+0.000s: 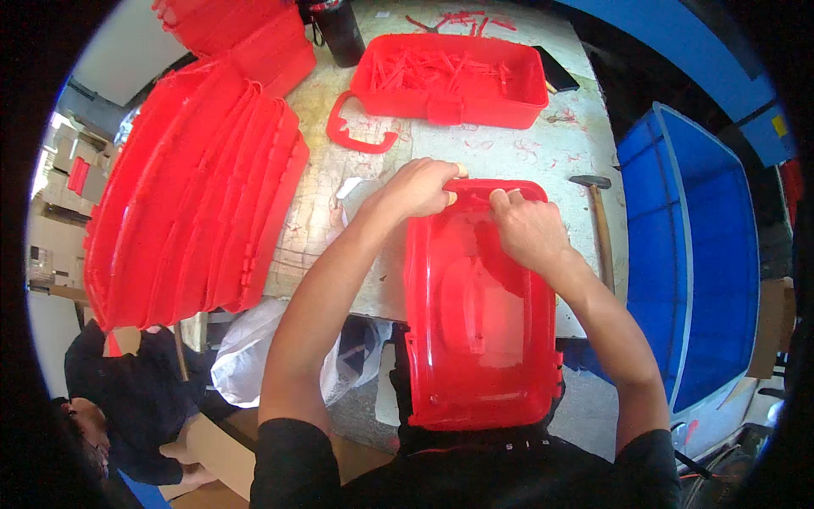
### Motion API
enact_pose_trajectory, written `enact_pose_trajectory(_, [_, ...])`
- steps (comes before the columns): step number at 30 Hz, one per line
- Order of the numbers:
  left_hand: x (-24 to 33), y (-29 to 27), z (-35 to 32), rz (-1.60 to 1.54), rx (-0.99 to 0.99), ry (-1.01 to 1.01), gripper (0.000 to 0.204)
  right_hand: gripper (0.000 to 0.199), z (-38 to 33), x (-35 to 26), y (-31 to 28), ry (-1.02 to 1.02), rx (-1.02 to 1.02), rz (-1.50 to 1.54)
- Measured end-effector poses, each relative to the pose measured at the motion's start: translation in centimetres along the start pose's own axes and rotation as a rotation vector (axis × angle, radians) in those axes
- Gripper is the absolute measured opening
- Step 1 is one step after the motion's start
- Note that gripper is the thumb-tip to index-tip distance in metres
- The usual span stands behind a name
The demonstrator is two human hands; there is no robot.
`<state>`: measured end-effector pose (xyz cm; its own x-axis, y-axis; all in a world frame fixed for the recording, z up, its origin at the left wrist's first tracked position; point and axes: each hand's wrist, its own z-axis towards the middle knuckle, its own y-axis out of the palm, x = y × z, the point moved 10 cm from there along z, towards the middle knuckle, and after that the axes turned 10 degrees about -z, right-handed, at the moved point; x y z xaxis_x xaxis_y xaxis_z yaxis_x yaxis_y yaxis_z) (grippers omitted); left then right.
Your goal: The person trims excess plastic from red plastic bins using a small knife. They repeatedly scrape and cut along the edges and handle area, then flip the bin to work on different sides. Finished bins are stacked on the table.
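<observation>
A deep red plastic box shell stretches from the workbench's near edge back toward my body, its hollow side up. Hinge lugs stick out along its sides. At its far left corner my left hand is closed on the rim, fingertips bent over the edge. My right hand is closed too, reaching inside the shell with its curled fingers against the far wall; what they pinch, if anything, is hidden. Pale coverings wrap some fingertips. Just beyond lies a red carry handle, beside a red tray full of thin red plastic pieces.
Nested red shells are piled high on the left. A hammer lies right of my shell, near a big blue crate. A black cup stands at the back. At lower left another person handles cardboard.
</observation>
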<state>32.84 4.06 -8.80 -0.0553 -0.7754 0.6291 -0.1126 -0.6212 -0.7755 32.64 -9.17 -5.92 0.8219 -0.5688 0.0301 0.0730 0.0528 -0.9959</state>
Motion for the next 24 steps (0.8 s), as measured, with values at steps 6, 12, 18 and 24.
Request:
enact_pose_trajectory(6, [0.6,1.1,-0.1,0.019,-0.119,-0.034,0.034,0.013,0.6,-0.7,2.1,-0.005,-0.045,-0.045])
enact_pose_trajectory(12, [1.1,2.0,0.6,0.012,-0.212,-0.046,0.034,0.016,0.1,-0.6,1.6,0.049,0.006,0.049])
enact_pose_trajectory(18, [1.5,1.9,0.6,0.042,-0.15,-0.018,0.037,0.018,0.2,0.4,1.3,0.077,-0.067,0.18])
enact_pose_trajectory(24, [1.2,2.2,0.5,0.083,-0.151,-0.046,0.035,0.024,0.4,0.6,1.5,0.077,-0.101,0.271])
